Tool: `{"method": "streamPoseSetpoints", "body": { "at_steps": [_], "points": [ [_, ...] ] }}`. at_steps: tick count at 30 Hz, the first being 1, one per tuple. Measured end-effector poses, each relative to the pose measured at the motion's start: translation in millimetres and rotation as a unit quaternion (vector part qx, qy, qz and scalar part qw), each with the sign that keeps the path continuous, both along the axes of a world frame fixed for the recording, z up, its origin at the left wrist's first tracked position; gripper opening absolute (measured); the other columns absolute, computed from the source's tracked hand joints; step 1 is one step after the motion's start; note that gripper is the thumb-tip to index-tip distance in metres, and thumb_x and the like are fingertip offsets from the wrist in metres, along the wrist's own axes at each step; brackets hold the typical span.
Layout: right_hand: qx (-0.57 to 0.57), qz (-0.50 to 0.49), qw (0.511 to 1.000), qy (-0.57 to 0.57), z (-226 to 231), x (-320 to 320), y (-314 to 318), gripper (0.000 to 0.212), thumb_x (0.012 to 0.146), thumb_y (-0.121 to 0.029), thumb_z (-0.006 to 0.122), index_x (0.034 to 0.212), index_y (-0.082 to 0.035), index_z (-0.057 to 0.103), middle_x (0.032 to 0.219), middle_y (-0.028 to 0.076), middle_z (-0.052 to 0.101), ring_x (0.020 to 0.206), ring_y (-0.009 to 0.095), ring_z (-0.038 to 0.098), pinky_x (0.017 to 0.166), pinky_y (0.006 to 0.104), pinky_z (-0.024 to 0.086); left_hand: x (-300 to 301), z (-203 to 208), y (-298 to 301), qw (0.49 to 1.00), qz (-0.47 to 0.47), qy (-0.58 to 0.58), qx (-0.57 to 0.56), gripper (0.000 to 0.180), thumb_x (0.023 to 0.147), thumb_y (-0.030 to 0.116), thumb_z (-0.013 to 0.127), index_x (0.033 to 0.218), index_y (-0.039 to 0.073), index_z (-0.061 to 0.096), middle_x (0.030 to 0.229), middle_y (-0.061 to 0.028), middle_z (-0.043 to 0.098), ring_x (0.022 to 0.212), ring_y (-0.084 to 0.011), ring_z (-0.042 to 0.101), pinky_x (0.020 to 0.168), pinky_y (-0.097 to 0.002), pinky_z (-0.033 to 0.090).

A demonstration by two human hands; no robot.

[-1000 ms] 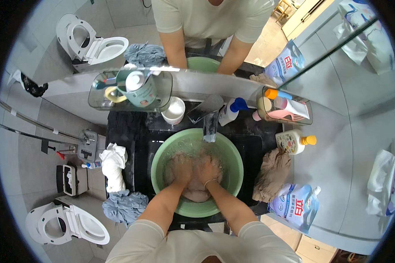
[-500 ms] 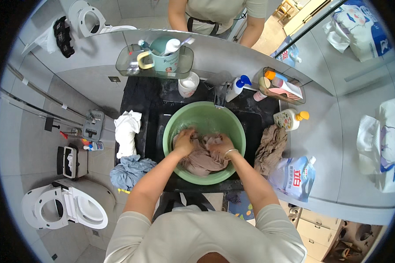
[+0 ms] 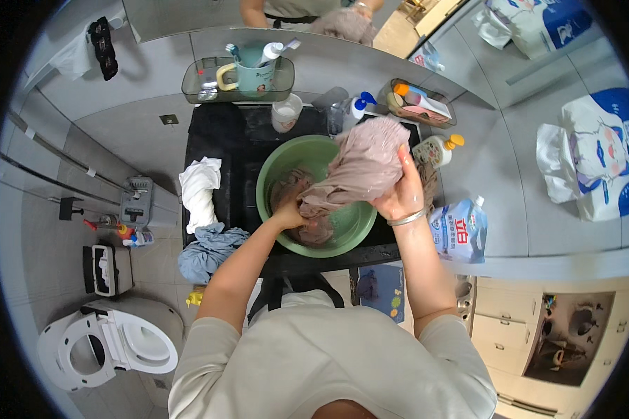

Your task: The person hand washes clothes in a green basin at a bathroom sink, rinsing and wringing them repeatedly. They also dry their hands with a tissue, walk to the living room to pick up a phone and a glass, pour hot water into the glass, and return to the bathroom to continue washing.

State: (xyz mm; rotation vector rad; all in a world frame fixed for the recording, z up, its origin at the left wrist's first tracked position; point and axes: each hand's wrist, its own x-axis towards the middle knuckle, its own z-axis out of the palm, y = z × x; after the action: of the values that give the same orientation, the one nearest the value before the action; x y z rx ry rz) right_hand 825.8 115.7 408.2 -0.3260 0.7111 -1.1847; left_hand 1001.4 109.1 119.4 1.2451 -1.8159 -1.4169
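Observation:
A wet, mauve-brown garment (image 3: 367, 164) is bunched between my hands, its upper bulk raised above the right side of a green basin (image 3: 264, 192). My right hand (image 3: 402, 190) supports that raised part from the right, its fingers along the side of the cloth. Down inside the basin, my left hand (image 3: 291, 209) is closed on the lower end of the garment, and its fingertips are partly hidden. More of the cloth lies in the water around my left hand. Behind my right wrist, a brown cloth (image 3: 426, 183) shows only in part.
Left of the basin lie a white garment (image 3: 200, 194) and a blue-grey garment (image 3: 212, 253). On the right stand a yellow-pump bottle (image 3: 435, 151) and a detergent pouch (image 3: 461, 230). Behind are a white cup (image 3: 286, 114), a blue-pump bottle (image 3: 355, 113) and a wall shelf (image 3: 283, 91).
My right hand has lifted much of the garment out of the basin, up and to the right. My left hand stays low in the basin. The head view has shifted.

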Motion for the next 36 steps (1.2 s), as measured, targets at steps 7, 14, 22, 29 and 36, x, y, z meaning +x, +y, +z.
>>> {"method": "streamPoseSetpoints", "body": {
  "at_steps": [7, 14, 22, 29, 36],
  "points": [
    [-0.090, -0.024, 0.995, -0.042, 58, 13, 5, 0.056, 0.092, -0.046, 0.041, 0.133, -0.007, 0.039, 0.135, 0.014, 0.043, 0.123, 0.033, 0.040, 0.104, 0.0494, 0.030, -15, 3, -4, 0.980, 0.013, 0.158, 0.117, 0.069, 0.072, 0.035, 0.075, 0.127, 0.005, 0.045, 0.125, -0.0161, 0.050, 0.114, -0.0297, 0.049, 0.092, -0.0420, 0.041],
    [-0.008, -0.036, 0.999, -0.024, -17, -72, -17, 0.065, 0.087, -0.052, 0.048, 0.135, -0.010, 0.037, 0.136, 0.013, 0.041, 0.124, 0.032, 0.040, 0.102, 0.0493, 0.034, 25, 112, -8, 0.962, 0.172, 0.115, 0.177, 0.048, 0.080, 0.019, 0.062, 0.123, 0.000, 0.049, 0.120, -0.0125, 0.055, 0.106, -0.0246, 0.054, 0.086, -0.0335, 0.042],
    [0.191, 0.041, 0.975, -0.108, -214, -78, -3, 0.057, 0.087, -0.035, 0.057, 0.134, -0.010, 0.036, 0.136, 0.013, 0.039, 0.124, 0.032, 0.039, 0.101, 0.0498, 0.034, 5, 225, -21, 0.988, 0.029, -0.058, -0.140, 0.064, 0.066, 0.012, 0.068, 0.120, -0.005, 0.040, 0.100, -0.0247, 0.058, 0.096, -0.0297, 0.060, 0.082, -0.0338, 0.046],
    [-0.030, 0.145, 0.776, 0.614, -233, -82, 7, 0.098, 0.073, -0.038, 0.074, 0.142, -0.002, 0.015, 0.147, 0.018, 0.013, 0.134, 0.034, 0.019, 0.107, 0.0454, 0.028, -46, 344, -9, 0.953, 0.073, -0.245, -0.161, 0.050, 0.065, 0.011, 0.071, 0.106, 0.002, 0.042, 0.076, -0.0209, 0.060, 0.073, -0.0369, 0.060, 0.067, -0.0398, 0.046],
    [-0.245, 0.225, 0.810, 0.482, -155, -15, -9, 0.093, 0.071, -0.039, 0.073, 0.140, -0.001, 0.023, 0.138, 0.017, 0.036, 0.126, 0.029, 0.037, 0.101, 0.0348, 0.033, -105, 342, -17, 0.984, 0.027, 0.024, -0.172, 0.051, 0.067, 0.002, 0.073, 0.112, 0.004, 0.049, 0.093, -0.0061, 0.059, 0.083, -0.0114, 0.055, 0.076, -0.0256, 0.046]
  ]
}}
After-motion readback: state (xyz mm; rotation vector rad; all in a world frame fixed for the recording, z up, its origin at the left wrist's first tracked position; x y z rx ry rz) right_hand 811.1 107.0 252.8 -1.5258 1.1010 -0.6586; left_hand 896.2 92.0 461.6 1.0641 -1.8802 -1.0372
